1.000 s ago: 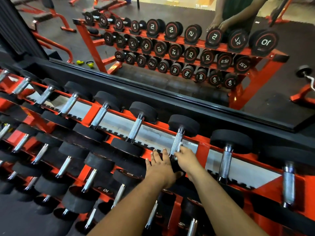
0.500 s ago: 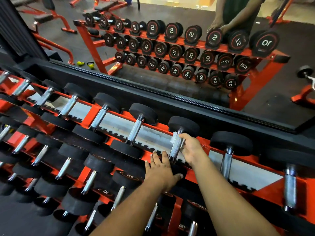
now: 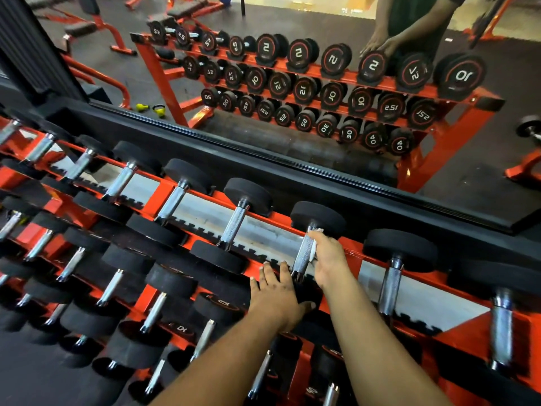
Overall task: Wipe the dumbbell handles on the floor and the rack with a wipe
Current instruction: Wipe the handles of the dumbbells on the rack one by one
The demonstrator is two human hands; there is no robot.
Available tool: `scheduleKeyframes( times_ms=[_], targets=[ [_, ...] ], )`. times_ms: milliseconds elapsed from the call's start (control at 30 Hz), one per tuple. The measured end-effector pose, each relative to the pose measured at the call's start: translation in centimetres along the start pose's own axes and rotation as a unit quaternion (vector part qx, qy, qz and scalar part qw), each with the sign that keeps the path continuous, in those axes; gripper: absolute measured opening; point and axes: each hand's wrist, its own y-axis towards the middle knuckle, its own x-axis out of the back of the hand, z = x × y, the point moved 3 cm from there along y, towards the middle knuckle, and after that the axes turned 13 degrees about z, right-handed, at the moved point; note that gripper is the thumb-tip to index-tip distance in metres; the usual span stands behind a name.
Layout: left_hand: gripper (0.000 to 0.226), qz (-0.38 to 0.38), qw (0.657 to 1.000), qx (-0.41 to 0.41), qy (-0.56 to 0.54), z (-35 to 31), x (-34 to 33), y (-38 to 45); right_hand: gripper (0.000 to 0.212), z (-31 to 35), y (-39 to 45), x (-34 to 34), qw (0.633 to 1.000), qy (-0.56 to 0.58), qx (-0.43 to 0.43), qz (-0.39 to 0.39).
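On the orange rack [image 3: 172, 191], the right hand [image 3: 328, 256] clasps a white wipe [image 3: 313, 248] round a knurled chrome handle [image 3: 303, 253]; left hand [image 3: 275, 294] flat.

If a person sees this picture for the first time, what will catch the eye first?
The orange dumbbell rack fills the foreground, its rows of black dumbbells running leftward. At centre, the right hand presses a white wipe on a knurled handle; the left hand rests beside it. Behind, a mirror repeats the rack.

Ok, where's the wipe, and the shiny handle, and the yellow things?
wipe [image 3: 314, 249], head view, white fold beside the fingers.
handle [image 3: 303, 253], head view, knurled middle.
yellow kettlebells [image 3: 142, 107], head view, left one's body.
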Motion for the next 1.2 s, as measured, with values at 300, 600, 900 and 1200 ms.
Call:
scheduleKeyframes(
  times_ms=[300, 600, 900, 1200],
  targets=[
    [0.112, -0.002, 1.000, 0.000, -0.001, 0.0, 0.0, -0.1, 0.033, -0.7, -0.4, 0.3, 0.996, -0.018, -0.043, 0.077],
    [0.113, -0.006, 1.000, 0.001, -0.003, -0.1, 0.0, -0.2, 0.035, -1.1, -1.5, -0.5, 0.993, 0.000, -0.068, 0.097],
    [0.111, -0.006, 1.000, -0.002, -0.013, -0.2, 0.2, -0.5, 0.033, -2.0, -2.3, -0.1, 0.984, -0.115, -0.106, 0.085],
    [0.111, -0.004, 1.000, -0.005, -0.008, -0.1, 0.1, -0.6, 0.015, -2.3, -3.5, 1.6, 0.955, -0.255, -0.073, 0.129]
  ],
)
